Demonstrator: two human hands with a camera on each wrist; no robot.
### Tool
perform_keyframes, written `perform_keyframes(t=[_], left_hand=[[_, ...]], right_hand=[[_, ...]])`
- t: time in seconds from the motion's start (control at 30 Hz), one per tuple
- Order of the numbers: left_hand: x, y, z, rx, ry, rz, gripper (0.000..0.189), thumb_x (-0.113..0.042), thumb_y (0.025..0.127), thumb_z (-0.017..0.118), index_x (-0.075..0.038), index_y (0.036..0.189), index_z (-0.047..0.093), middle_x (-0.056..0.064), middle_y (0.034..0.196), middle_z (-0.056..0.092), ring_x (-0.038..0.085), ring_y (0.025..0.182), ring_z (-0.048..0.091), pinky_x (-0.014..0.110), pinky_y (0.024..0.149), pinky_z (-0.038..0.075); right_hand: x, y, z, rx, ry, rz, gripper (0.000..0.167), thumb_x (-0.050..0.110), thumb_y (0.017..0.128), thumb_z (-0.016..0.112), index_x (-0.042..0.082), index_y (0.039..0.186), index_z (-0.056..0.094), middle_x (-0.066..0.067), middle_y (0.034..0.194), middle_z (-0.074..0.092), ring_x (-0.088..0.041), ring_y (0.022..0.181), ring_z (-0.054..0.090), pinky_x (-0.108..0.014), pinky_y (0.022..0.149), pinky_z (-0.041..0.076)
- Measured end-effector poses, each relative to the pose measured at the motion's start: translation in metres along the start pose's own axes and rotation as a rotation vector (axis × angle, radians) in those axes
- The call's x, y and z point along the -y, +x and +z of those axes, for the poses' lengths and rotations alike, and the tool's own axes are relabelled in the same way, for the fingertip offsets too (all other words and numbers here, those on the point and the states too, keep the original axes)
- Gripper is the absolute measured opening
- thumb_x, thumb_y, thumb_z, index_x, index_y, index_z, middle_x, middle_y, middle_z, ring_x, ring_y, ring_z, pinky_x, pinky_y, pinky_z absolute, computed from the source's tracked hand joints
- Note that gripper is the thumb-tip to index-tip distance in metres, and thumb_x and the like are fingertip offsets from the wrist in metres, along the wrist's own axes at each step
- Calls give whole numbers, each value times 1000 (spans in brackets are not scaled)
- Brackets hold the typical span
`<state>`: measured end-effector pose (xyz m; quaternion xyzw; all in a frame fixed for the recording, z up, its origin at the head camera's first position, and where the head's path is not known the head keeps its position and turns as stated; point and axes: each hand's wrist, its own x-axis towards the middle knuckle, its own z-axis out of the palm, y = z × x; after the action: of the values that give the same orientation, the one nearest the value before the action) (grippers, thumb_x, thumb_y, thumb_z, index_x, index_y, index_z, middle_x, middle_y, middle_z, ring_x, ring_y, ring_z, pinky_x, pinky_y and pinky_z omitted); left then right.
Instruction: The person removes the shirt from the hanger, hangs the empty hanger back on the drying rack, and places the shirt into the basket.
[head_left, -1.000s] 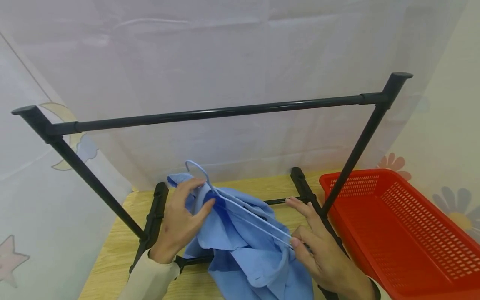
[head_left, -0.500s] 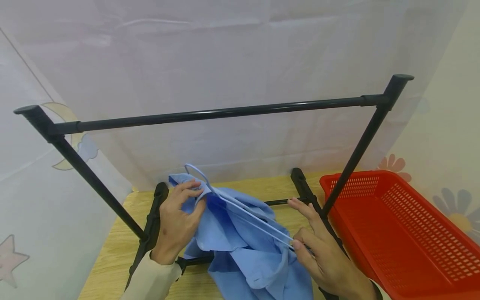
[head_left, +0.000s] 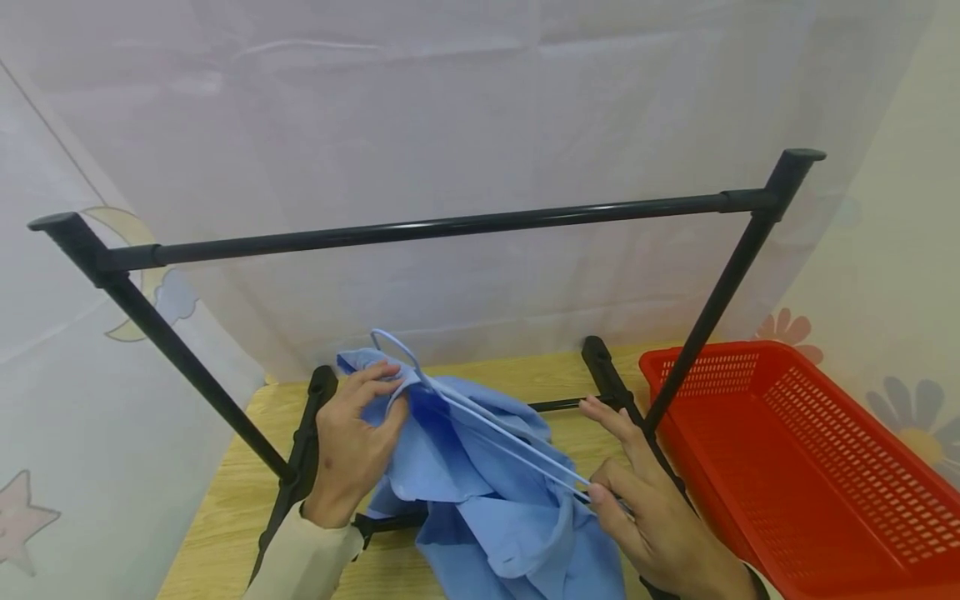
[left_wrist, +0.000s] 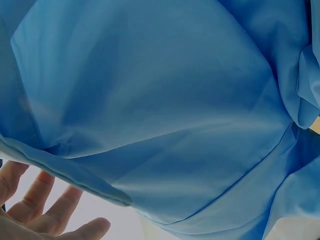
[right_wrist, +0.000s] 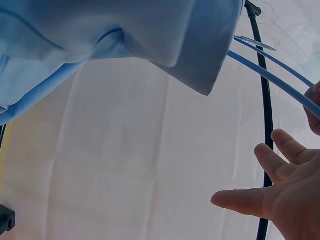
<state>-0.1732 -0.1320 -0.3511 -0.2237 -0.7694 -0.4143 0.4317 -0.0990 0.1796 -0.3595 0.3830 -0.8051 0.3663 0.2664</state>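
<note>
A light blue collared shirt (head_left: 517, 533) hangs bunched below both hands, over the rack's lower bar. A pale blue hanger (head_left: 510, 437) slants across it, its hook pointing up at the left and its left part inside the shirt. My left hand (head_left: 352, 446) pinches the shirt's edge beside the hook; in the left wrist view its fingers (left_wrist: 37, 195) lie behind the cloth edge. With thumb and index finger my right hand (head_left: 648, 508) pinches the hanger's right end, other fingers spread. The right wrist view shows the hanger (right_wrist: 280, 82) leaving the collar toward that pinch.
A black garment rack (head_left: 450, 227) stands around the hands, its top bar above and beyond them. Right of it sits a red plastic basket (head_left: 817, 475). The wooden tabletop (head_left: 217, 533) ends at a pale sheet (head_left: 480, 108) behind.
My left hand has shifted slightly left, away from the hanger's neck, onto the shirt's edge. The right hand has moved a little to the right with the hanger's end.
</note>
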Motion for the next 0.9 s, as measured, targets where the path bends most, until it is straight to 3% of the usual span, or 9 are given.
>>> perform_keyframes(t=[0.27,0.67,0.9], left_hand=[[5,2,2,-22,-11,2,18,12,74,76,4,90,76,13,102,74,33,102,69,18,101,43],[12,1,4,-8,6,-14,18,13,75,76,5,91,76,15,104,73,33,100,70,14,97,43],[15,1,4,3,13,-47,16,12,76,75,6,91,75,16,104,73,33,98,70,11,95,43]], right_hand=[[-2,-3,2,-23,-10,-13,33,-9,81,65,23,86,57,-26,153,32,-29,148,24,-26,119,11],[0,-1,-2,-8,-18,-15,21,2,94,60,22,87,57,-26,153,33,-31,148,24,-38,121,2],[0,-1,-3,4,-18,-9,17,13,102,54,22,87,57,-26,152,32,-30,148,23,-37,121,1]])
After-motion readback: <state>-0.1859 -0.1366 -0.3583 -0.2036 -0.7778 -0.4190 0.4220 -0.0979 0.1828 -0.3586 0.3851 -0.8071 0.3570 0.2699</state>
